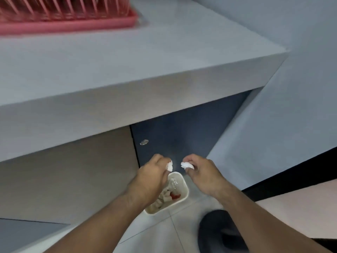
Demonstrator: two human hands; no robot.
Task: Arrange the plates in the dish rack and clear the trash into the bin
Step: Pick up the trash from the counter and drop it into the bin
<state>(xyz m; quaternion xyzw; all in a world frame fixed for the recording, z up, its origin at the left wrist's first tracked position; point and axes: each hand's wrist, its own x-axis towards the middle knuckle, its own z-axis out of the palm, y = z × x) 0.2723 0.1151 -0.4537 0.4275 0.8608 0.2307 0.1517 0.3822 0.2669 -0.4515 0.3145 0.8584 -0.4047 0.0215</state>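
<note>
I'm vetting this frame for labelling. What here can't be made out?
Head view only.
Dish rack: cut off by the top edge and blurred; any plates in it unreadable.
Bin: left hand and forearm cover its left side, hiding some contents.
White scraps: pinched inside left and right hand; material unclear.
Dark shape on the floor: blurred, unidentifiable.

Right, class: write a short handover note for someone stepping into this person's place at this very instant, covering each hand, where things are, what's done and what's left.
Left hand: pinches a crumpled white paper scrap.
Right hand: pinches a second scrap.
Bin: on the floor just below both hands, with trash already inside.
Dish rack: on the counter, blurred; whether plates are in it cannot be told.
Left to do: probably drop both scraps into the bin, then check the rack.
</note>
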